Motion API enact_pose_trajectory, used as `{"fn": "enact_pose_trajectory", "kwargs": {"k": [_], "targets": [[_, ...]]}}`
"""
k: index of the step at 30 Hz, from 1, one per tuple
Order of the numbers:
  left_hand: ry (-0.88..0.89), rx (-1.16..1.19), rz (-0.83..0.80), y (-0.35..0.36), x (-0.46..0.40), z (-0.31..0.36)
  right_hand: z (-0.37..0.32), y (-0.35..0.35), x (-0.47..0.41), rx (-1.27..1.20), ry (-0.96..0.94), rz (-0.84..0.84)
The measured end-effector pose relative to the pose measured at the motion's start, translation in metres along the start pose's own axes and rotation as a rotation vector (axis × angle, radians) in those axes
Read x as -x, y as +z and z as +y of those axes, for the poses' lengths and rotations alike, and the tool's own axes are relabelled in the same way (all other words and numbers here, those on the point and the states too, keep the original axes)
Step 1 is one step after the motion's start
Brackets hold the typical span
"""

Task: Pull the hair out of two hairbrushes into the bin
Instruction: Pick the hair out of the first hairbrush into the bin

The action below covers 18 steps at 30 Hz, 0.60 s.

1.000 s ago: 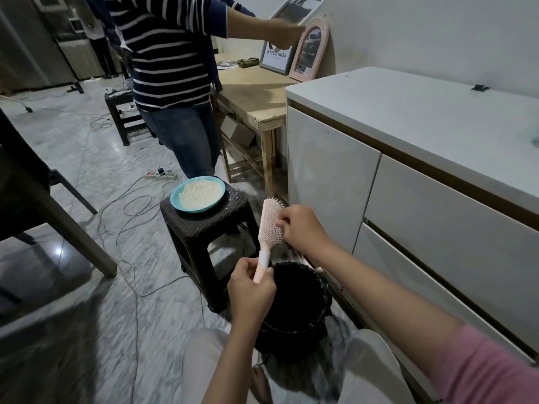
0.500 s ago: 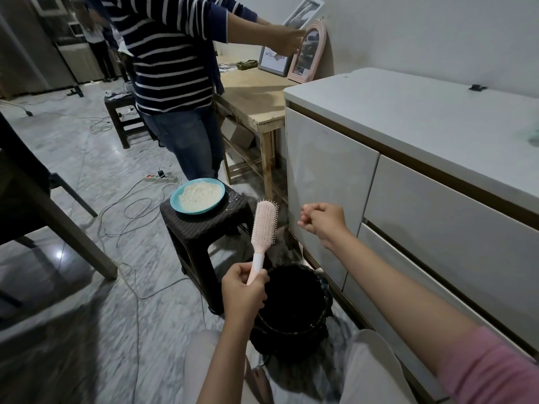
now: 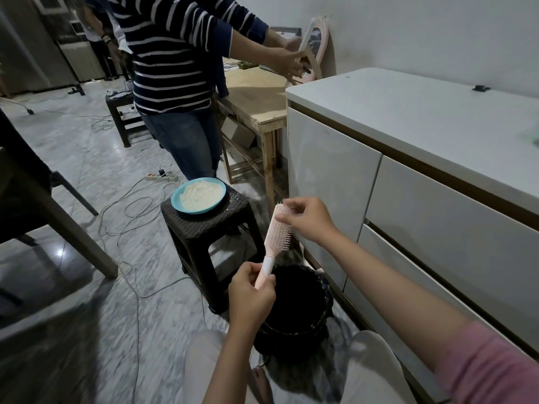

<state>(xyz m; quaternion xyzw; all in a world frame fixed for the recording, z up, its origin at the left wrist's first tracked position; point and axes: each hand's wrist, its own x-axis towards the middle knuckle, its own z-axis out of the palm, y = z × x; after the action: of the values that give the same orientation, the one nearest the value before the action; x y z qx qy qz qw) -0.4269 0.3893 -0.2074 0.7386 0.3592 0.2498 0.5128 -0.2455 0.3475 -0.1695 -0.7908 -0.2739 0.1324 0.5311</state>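
the left hand [image 3: 252,290] is closed around the handle of a pink hairbrush [image 3: 276,236], holding it tilted with the head up and the bristles facing right. the brush hangs in the air over the far rim of the black bin [image 3: 294,310], which stands on the floor between the dark stool [image 3: 204,225] and the white cabinet [image 3: 408,176]. the right hand [image 3: 309,218] is at the top of the brush head, fingers pinched together on the bristles there; whether any hair is caught between them is too fine to tell.

the step in hand looks like plucking hair from the first brush. only one brush shows, so the second is out of view and the task is likely in its early or middle part.

the next move probably calls for drawing the pinched fingers away from the bristles, along their length rather than across, then carrying the hand down over the mouth of the bin and opening it so the strands fall inside. the left hand should keep the handle firm so the head does not swing.

a blue plate [image 3: 199,196] of pale food sits on the stool just beside the bin, so loose hair should be kept well clear of it. a person in a striped top [image 3: 175,53] stands behind, busy at a wooden tabletop [image 3: 256,100].
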Motion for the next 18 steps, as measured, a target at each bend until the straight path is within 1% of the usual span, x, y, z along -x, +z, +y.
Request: {"fn": "enact_pose_trajectory", "kwargs": {"k": [6, 11, 18], "targets": [[0.066, -0.046, 0.015, 0.001, 0.0037, -0.0013, -0.0056, -0.0052, -0.0042, 0.087, -0.083, 0.092], [0.095, -0.045, 0.045, 0.0036, 0.0043, 0.0019, -0.0084, -0.0024, -0.0079, 0.062, -0.109, 0.147], [0.095, -0.027, 0.029, 0.003, 0.0019, 0.0006, -0.0027, 0.003, -0.0101, -0.031, -0.11, 0.229]]}}
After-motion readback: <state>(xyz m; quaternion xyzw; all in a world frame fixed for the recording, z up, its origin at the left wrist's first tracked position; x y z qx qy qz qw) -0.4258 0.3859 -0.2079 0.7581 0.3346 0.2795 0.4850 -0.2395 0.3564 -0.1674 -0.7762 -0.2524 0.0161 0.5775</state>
